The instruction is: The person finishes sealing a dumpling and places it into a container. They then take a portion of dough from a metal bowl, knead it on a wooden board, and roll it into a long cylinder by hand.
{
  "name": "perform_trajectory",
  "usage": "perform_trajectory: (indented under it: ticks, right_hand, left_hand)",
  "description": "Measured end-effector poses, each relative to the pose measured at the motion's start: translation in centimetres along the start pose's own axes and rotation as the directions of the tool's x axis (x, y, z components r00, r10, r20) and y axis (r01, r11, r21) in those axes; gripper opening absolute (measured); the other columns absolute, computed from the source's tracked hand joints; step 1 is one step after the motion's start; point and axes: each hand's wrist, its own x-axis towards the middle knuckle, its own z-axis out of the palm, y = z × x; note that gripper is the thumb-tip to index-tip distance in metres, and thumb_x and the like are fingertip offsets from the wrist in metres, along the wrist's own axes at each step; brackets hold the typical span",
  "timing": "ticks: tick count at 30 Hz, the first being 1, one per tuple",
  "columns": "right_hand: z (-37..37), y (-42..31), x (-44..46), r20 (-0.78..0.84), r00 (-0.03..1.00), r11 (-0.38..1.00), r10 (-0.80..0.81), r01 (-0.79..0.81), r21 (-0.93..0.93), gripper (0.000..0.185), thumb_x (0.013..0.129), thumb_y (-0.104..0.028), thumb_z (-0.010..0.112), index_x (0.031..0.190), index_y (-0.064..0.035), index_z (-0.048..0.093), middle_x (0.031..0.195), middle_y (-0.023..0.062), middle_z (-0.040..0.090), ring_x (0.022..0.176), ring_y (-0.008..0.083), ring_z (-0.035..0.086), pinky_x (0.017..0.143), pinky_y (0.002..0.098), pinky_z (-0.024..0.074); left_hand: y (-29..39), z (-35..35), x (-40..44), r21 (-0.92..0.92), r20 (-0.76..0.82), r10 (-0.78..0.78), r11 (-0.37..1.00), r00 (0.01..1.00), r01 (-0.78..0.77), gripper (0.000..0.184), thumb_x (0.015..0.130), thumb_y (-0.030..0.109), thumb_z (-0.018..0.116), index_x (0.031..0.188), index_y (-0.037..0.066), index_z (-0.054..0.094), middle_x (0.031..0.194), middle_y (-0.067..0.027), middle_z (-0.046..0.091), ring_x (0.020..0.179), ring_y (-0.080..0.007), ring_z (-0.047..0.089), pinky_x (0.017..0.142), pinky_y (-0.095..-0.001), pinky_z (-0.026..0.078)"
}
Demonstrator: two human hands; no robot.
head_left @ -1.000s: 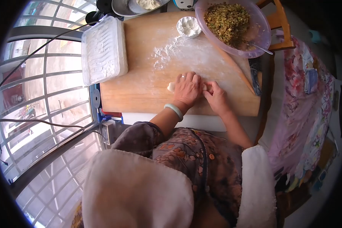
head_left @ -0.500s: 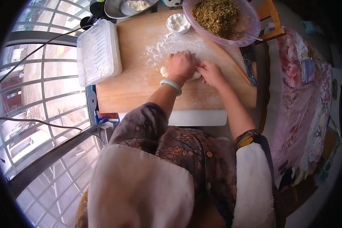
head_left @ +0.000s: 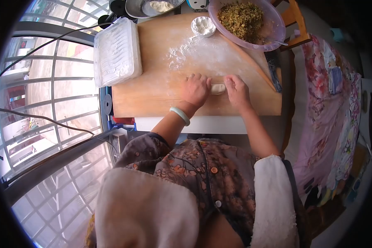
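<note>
A short pale roll of dough (head_left: 218,89) lies on the floured wooden board (head_left: 153,99), its middle showing between my two hands. My left hand (head_left: 196,89), with a pale green bangle on the wrist, is closed over the left end of the dough and hides it. At the right end, my right hand (head_left: 237,91) has its fingers curled in and pressed together on the dough. Loose flour (head_left: 182,53) is scattered on the board beyond my hands.
A small bowl of flour (head_left: 203,27) and a purple bowl of chopped filling (head_left: 273,25) stand at the back. A rolling pin (head_left: 252,64) lies along the right side. To the left is a floury plastic box (head_left: 118,51). A metal basin (head_left: 136,10) sits behind.
Both hands have come nearer to my body, and the right hand has moved apart from the left. More of the dough's middle now shows between them. The view has shifted slightly.
</note>
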Motion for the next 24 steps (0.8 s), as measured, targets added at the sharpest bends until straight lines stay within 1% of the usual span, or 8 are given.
perform_trajectory:
  ticks: [4, 10, 14, 17, 18, 19, 21, 24]
  right_hand:
    - [5.4, -0.1, 1.9, -0.093, 0.981, 0.982, -0.172, 0.163, -0.098, 0.023, 0.100, -0.022, 0.052, 0.100, -0.0016, 0.063, 0.098, 0.0184, 0.067, 0.093, 0.0386, 0.062, 0.084, 0.0468, 0.0481]
    - [7.2, 2.5, 0.5, -0.091, 0.920, 0.879, -0.382, 0.331, -0.342, 0.014, 0.096, -0.017, 0.052, 0.098, -0.0078, 0.062, 0.093, 0.0133, 0.067, 0.089, 0.0342, 0.062, 0.077, 0.0476, 0.0457]
    - [6.5, 1.4, 4.5, -0.019, 0.896, 0.772, -0.444, 0.372, -0.516, 0.011, 0.094, -0.017, 0.054, 0.098, -0.0105, 0.062, 0.088, 0.0099, 0.067, 0.087, 0.0312, 0.063, 0.075, 0.0445, 0.0452]
    - [5.6, 0.2, 6.9, 0.024, 0.937, 0.804, -0.349, 0.312, -0.506, 0.011, 0.094, -0.017, 0.051, 0.093, -0.0118, 0.060, 0.086, 0.0096, 0.069, 0.084, 0.0314, 0.065, 0.075, 0.0455, 0.0461]
    - [5.5, -0.1, 7.4, 0.018, 0.945, 0.810, -0.327, 0.290, -0.509, 0.012, 0.095, -0.019, 0.049, 0.092, -0.0129, 0.059, 0.087, 0.0119, 0.069, 0.082, 0.0349, 0.065, 0.074, 0.0477, 0.0466]
    - [5.3, -0.9, 7.8, 0.030, 0.981, 0.836, -0.190, 0.178, -0.520, 0.016, 0.097, -0.023, 0.048, 0.093, -0.0126, 0.059, 0.089, 0.0126, 0.069, 0.081, 0.0376, 0.065, 0.073, 0.0509, 0.0483]
    - [4.9, -2.1, 8.2, 0.022, 0.998, 0.854, -0.064, 0.066, -0.515, 0.019, 0.098, -0.027, 0.047, 0.095, -0.0121, 0.059, 0.093, 0.0130, 0.070, 0.083, 0.0409, 0.065, 0.074, 0.0537, 0.0497]
    - [4.6, -2.7, 7.8, 0.059, 0.997, 0.858, -0.045, 0.069, -0.509, 0.022, 0.099, -0.028, 0.047, 0.099, -0.0105, 0.060, 0.094, 0.0165, 0.070, 0.084, 0.0423, 0.065, 0.075, 0.0540, 0.0508]
  left_hand:
    - [-0.5, 0.1, -0.8, -0.016, 0.064, 0.053, 0.998, 0.997, -0.053, 0.021, 0.095, 0.029, 0.052, 0.086, 0.012, 0.060, 0.091, -0.0092, 0.061, 0.092, -0.0305, 0.058, 0.082, -0.0459, 0.040]
    - [-1.4, 0.6, -0.2, -0.052, 0.166, 0.037, 0.998, 0.985, -0.029, 0.018, 0.095, 0.026, 0.050, 0.091, 0.011, 0.059, 0.094, -0.0119, 0.062, 0.094, -0.0317, 0.059, 0.085, -0.0458, 0.041]
    - [-1.9, 1.1, 3.8, -0.065, 0.119, 0.031, 0.998, 0.992, -0.023, 0.018, 0.094, 0.023, 0.047, 0.096, 0.009, 0.058, 0.098, -0.0132, 0.062, 0.097, -0.0317, 0.060, 0.086, -0.0456, 0.041]
    - [-2.5, 0.9, 6.6, -0.064, 0.113, 0.096, 0.994, 0.989, -0.089, 0.015, 0.091, 0.019, 0.048, 0.096, 0.009, 0.058, 0.096, -0.0119, 0.064, 0.098, -0.0303, 0.060, 0.087, -0.0444, 0.040]
    - [-2.7, 1.1, 7.1, -0.078, 0.132, 0.094, 0.993, 0.987, -0.084, 0.015, 0.091, 0.019, 0.048, 0.096, 0.009, 0.058, 0.095, -0.0119, 0.065, 0.098, -0.0296, 0.061, 0.088, -0.0439, 0.040]
    - [-2.7, 1.4, 8.0, -0.086, 0.136, 0.095, 0.993, 0.986, -0.084, 0.015, 0.091, 0.019, 0.048, 0.095, 0.009, 0.058, 0.094, -0.0118, 0.066, 0.097, -0.0289, 0.061, 0.088, -0.0433, 0.040]
    - [-2.8, 1.9, 8.9, -0.086, 0.103, 0.111, 0.991, 0.988, -0.103, 0.016, 0.092, 0.020, 0.048, 0.095, 0.009, 0.058, 0.094, -0.0135, 0.067, 0.095, -0.0302, 0.062, 0.087, -0.0437, 0.042]
    - [-2.9, 1.9, 8.3, -0.123, 0.133, 0.066, 0.991, 0.989, -0.050, 0.020, 0.095, 0.021, 0.046, 0.097, 0.006, 0.059, 0.094, -0.0172, 0.069, 0.092, -0.0347, 0.065, 0.084, -0.0464, 0.046]
